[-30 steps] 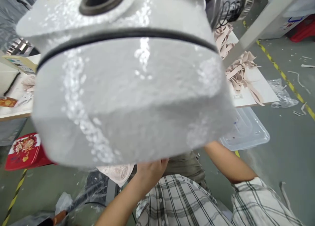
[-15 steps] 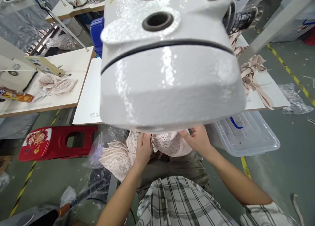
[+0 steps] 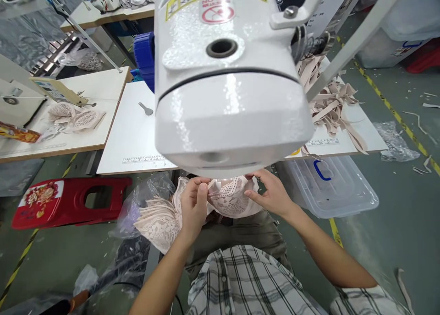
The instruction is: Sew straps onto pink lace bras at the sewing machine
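Note:
A pale pink lace bra [image 3: 234, 199] lies over my lap, just below the head of a white sewing machine [image 3: 230, 113]. My left hand [image 3: 194, 204] pinches it between thumb and fingers at the left edge of a cup. At the cup's upper right edge, my right hand [image 3: 270, 191] grips the fabric with its fingertips, the thumb slightly apart. A stack of matching lace cups [image 3: 156, 225] rests left of my left hand. The machine's head hides the needle area.
Beige straps [image 3: 332, 104] are heaped on the white table [image 3: 134, 127] at right. A lidded clear plastic box [image 3: 338, 187] stands below it. A red stool [image 3: 75, 200] is at left, by a clear plastic bag [image 3: 144, 203]. A small grey tool [image 3: 146, 109] lies on the table.
My view has shifted, so the machine's head appears smaller and higher. Both hands and the bra's upper edge now show more fully below it. My hands still hold the bra.

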A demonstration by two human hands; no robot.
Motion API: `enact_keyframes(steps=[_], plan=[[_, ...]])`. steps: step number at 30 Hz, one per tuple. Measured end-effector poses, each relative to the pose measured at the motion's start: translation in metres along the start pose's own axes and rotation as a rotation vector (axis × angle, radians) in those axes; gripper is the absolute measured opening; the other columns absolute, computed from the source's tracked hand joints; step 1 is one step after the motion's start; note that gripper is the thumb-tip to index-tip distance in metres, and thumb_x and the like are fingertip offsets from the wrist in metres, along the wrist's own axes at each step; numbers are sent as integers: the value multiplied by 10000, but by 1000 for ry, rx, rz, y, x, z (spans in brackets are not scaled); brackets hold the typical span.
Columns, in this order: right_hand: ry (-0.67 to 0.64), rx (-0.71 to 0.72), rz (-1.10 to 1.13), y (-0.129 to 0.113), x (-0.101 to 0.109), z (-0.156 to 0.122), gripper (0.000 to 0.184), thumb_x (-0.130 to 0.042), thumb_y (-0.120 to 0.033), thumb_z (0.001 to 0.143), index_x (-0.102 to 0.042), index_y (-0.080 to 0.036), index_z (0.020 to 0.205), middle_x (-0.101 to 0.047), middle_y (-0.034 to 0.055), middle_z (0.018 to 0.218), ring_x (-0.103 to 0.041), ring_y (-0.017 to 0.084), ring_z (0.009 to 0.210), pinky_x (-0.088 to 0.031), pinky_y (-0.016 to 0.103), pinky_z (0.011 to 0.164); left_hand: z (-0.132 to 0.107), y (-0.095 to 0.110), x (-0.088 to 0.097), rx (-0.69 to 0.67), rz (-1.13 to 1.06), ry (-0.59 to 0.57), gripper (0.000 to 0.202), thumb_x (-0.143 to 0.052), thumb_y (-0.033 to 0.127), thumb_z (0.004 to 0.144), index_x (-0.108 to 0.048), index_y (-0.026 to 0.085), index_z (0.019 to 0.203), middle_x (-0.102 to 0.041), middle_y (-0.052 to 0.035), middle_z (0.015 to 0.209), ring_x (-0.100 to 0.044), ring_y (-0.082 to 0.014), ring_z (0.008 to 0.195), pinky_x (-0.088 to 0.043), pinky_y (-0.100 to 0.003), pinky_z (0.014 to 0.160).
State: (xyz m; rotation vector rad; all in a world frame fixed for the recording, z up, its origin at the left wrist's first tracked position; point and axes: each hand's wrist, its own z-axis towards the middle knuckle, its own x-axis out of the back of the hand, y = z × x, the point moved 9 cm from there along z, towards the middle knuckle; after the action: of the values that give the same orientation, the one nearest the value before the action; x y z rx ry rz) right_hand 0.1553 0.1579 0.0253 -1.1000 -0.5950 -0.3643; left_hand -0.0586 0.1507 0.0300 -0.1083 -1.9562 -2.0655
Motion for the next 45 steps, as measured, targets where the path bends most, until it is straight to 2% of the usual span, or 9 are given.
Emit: enact_keyframes(steps=[13, 20, 22, 25, 31, 36, 39, 41, 45], plan=[[-188, -77, 22, 15, 4, -33, 488, -319, -479, 1039, -647, -186, 829, -684, 51, 701, -628, 163, 639, -446, 262, 596, 8, -25, -3, 213, -81, -117, 407, -505, 547, 924, -697, 188, 910, -700, -49, 795, -648, -195, 770, -526, -300, 714], [-826, 135, 301, -64, -68, -84, 361, -459, -396, 997, -699, -223, 790, -669, -6, 677, -556, 121, 577, -395, 238, 563, -55, -5, -75, 420, -368, -1096, 484, -632, 658, 822, -746, 191, 765, -725, -76, 676, -668, -207, 603, -548, -332, 577], [-742, 31, 233, -50, -67, -81, 418, -422, -427, 1005, -660, -230, 723, -648, 4, 647, -536, 143, 554, -382, 265, 533, -29, 0, -47, 378, -440, -850, 443, -691, 646, 787, -712, 216, 682, -614, -18, 519, -550, -152, 431, -480, -307, 449], [-448, -206, 138, -6, -35, -68, 466, -381, -497, 1008, -609, -234, 697, -641, 33, 664, -566, 183, 604, -429, 301, 570, 33, -8, 54, 281, -494, -104, 379, -692, 526, 840, -566, 266, 595, -289, 73, 393, -474, -134, 425, -484, -305, 500], [-468, -342, 162, 39, -8, -78, 438, -474, -561, 965, -665, -230, 752, -652, 53, 765, -616, 203, 752, -505, 337, 732, 74, -37, 191, 275, -431, 430, 435, -309, 256, 1021, -442, 221, 608, -352, 43, 453, -605, -106, 730, -404, -220, 611], [-172, -613, 260, 83, 1, -95, 524, -563, -719, 826, -662, -205, 853, -673, 61, 786, -640, 217, 766, -529, 352, 727, 69, -60, 226, 329, -406, 554, 452, -378, 323, 1045, -392, 231, 602, -295, 53, 417, -431, -97, 467, -328, -207, 473], [322, -665, 184, 93, 22, -104, 544, -654, -691, 764, -597, -209, 1011, -656, 43, 750, -625, 207, 688, -513, 333, 638, 58, -64, 203, 341, -394, 512, 438, -585, 433, 966, -422, 238, 609, -218, 86, 413, -227, -79, 371, -249, -218, 395], [438, -606, 94, 80, 20, -100, 454, -668, -622, 781, -588, -221, 978, -659, 50, 765, -620, 204, 669, -505, 330, 616, 52, -66, 142, 412, -475, 179, 454, -565, 532, 951, -465, 234, 624, -186, 103, 431, -169, -56, 360, -196, -199, 377], [-133, -386, 147, 29, -47, -61, 251, -582, -458, 867, -663, -225, 820, -721, 64, 797, -647, 198, 665, -509, 316, 608, 10, -66, 36, 493, -504, -134, 421, -735, 592, 760, -589, 200, 709, -310, 101, 479, -263, -53, 394, -237, -205, 395]])
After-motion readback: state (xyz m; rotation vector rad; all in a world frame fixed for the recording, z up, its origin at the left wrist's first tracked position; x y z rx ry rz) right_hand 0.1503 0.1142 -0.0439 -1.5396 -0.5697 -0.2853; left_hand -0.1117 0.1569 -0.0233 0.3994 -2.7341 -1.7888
